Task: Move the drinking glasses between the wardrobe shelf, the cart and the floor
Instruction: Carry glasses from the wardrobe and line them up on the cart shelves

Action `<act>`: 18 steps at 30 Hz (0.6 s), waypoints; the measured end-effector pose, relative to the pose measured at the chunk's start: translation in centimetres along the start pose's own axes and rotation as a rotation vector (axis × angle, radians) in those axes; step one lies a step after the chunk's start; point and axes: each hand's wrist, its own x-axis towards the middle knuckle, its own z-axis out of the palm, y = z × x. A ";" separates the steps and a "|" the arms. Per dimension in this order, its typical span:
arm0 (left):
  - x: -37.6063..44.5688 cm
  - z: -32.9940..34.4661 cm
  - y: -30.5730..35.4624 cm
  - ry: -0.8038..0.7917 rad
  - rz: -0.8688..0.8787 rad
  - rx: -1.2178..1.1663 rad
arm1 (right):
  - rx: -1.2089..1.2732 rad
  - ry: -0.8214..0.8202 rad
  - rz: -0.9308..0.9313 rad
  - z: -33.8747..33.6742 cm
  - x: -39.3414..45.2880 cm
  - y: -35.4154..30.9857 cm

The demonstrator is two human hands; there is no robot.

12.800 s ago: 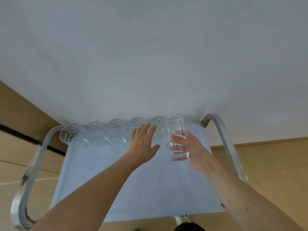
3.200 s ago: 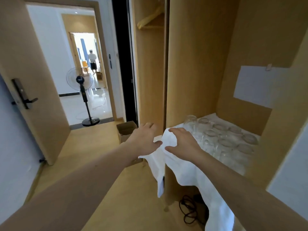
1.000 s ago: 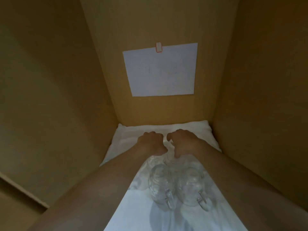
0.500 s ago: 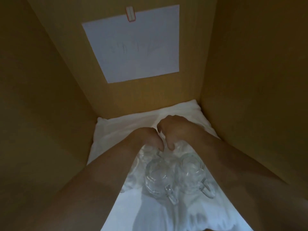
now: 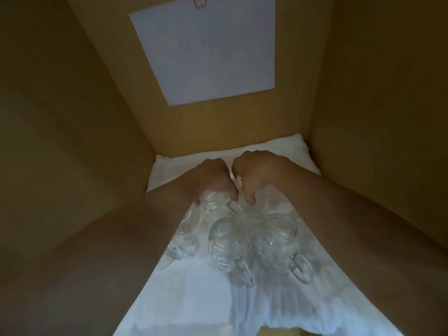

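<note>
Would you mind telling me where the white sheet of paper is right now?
In the head view, the white sheet of paper hangs top centre on the wardrobe's back wall, under a small clip.

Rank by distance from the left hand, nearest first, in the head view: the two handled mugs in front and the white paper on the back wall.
1. Left mug, just below the left hand.
2. Right mug, beside it, rightward.
3. White paper, high on the back wall.
</note>
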 end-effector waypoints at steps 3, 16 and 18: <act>-2.7 -3.9 0.0 0.179 0.039 -0.090 | 0.100 0.104 -0.007 -2.3 -1.6 0.6; -16.8 -10.8 -5.5 0.349 0.261 -1.458 | 1.625 1.159 0.260 -7.8 -15.0 -4.1; -18.7 -10.2 -6.5 0.186 0.339 -1.628 | 1.783 1.141 0.195 -7.4 -17.4 -5.9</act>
